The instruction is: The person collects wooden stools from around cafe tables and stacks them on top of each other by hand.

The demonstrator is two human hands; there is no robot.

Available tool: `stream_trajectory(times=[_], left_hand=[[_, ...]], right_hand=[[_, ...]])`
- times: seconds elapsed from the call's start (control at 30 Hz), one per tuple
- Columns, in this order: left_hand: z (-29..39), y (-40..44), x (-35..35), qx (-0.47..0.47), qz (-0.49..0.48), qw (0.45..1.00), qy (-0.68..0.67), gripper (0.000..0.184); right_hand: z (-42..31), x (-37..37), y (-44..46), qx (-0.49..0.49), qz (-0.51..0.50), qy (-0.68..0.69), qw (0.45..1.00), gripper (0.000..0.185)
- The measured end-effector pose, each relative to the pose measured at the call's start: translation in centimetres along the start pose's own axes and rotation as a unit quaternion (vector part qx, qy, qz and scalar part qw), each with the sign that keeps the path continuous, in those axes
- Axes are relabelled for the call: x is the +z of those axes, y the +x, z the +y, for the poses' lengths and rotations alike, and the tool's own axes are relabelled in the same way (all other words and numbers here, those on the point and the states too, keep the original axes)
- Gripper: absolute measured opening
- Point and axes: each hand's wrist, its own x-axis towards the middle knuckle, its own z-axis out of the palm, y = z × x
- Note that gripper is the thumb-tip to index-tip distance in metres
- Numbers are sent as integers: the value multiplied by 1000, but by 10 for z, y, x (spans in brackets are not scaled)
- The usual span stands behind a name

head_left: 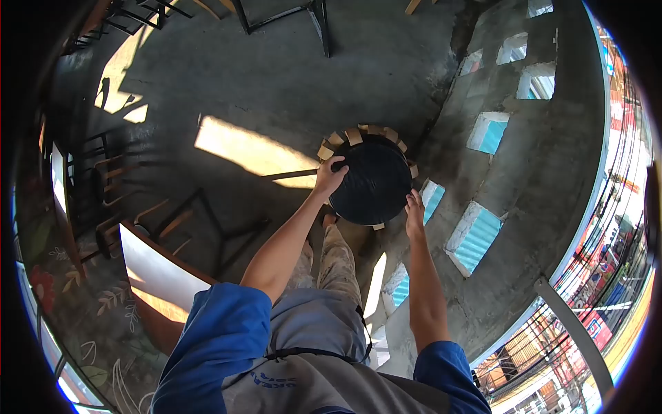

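Black disc (373, 181); left hand (331, 178) gripping, right hand (415, 214) alongside, grip unclear; part-sunlit grey floor (276, 90)

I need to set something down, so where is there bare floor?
The widest bare floor lies ahead, between the black disc and the black legs at top, with the wall on its right. It's crowded at left, with chairs and a table, and tight beside the right hand.

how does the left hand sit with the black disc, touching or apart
Touching: the head view shows the left hand curled over the near-left rim of the black disc, with no gap visible.
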Motion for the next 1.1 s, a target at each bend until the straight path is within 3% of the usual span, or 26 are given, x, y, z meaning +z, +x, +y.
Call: stream_trajectory(times=[0.1,0.13,0.17,0.23,0.33,0.37,0.47,0.63,0.8,0.9,0.93,1.1], left_hand=[[-2,-7,-6,34,-6,980,-196,44],[14,-21,-15,-21,-39,969,-244,37],[26,-35,-26,-41,-71,968,-237,35],[26,-61,-41,15,-87,981,-174,32],[-2,-109,-58,20,-38,973,-225,25],[-6,-131,-68,77,1,975,-207,26],[-20,-197,-105,49,89,968,-231,22],[-46,-312,-170,89,243,895,-363,21],[-68,-441,-243,142,406,806,-408,19],[-99,-519,-268,148,513,732,-424,15],[-115,-539,-272,180,549,683,-447,11],[-199,-661,-270,75,697,597,-390,17]], right_hand=[[-2,-6,-13,0,-51,31,998,51],[-5,-2,-18,-8,-43,7,999,50],[-7,3,-25,-18,-38,-17,999,48],[9,14,-21,-89,-8,-157,984,42],[0,60,-57,-191,-24,-245,950,31],[2,79,-65,-210,-55,-240,946,27],[12,145,-94,-247,-180,-289,907,20],[4,261,-231,-198,-422,-307,830,22],[24,334,-406,-231,-601,-312,699,24],[60,350,-502,-201,-659,-336,642,22],[80,354,-526,-195,-679,-347,617,20],[196,354,-605,-234,-738,-378,507,10]])
